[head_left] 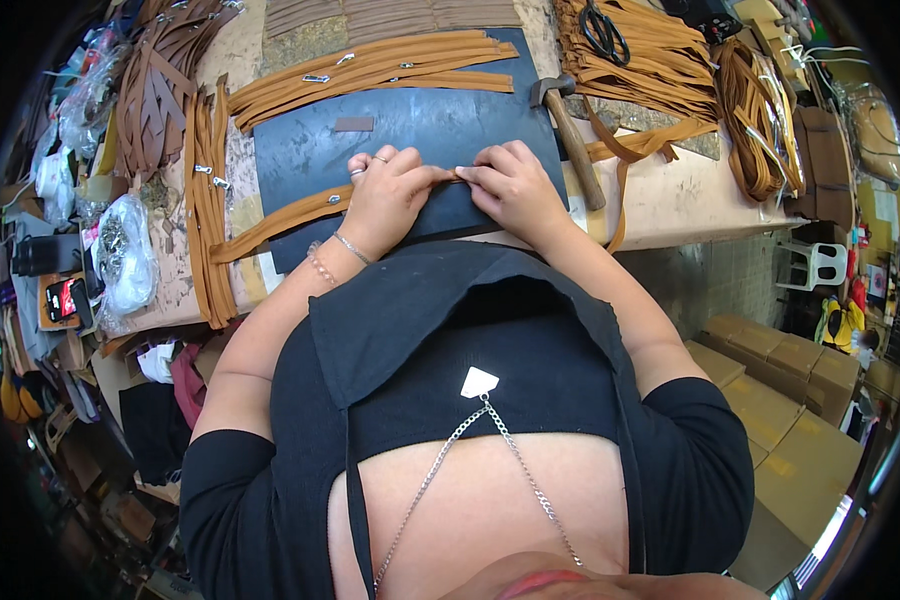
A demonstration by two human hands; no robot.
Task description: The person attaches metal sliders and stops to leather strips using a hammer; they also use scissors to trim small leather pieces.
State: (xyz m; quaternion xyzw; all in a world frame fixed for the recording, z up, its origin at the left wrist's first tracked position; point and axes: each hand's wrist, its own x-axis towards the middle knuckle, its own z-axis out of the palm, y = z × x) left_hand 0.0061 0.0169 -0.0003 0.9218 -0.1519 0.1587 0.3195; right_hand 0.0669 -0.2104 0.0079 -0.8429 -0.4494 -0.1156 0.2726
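A tan zipper (pixel 285 219) with a small metal slider runs from the left across a black mat (pixel 440 120) toward my fingertips. My left hand (pixel 392 195) is closed, pinching the zipper's right end, and it hides part of the strip. From the other side my right hand (pixel 515 188) meets it, thumb and fingers pinched on the same end. What exactly lies between the fingertips is too small to make out. Beyond my hands a small grey-brown rectangular piece (pixel 354 124) rests on the mat.
A hammer (pixel 573 140) lies at the mat's right edge. More tan zippers (pixel 380 75) lie across the mat's far side, others (pixel 208 200) along its left. Bundled tan strips (pixel 640 65) with black-handled scissors (pixel 604 35) sit far right. Cardboard boxes (pixel 770 400) stand below the table's right.
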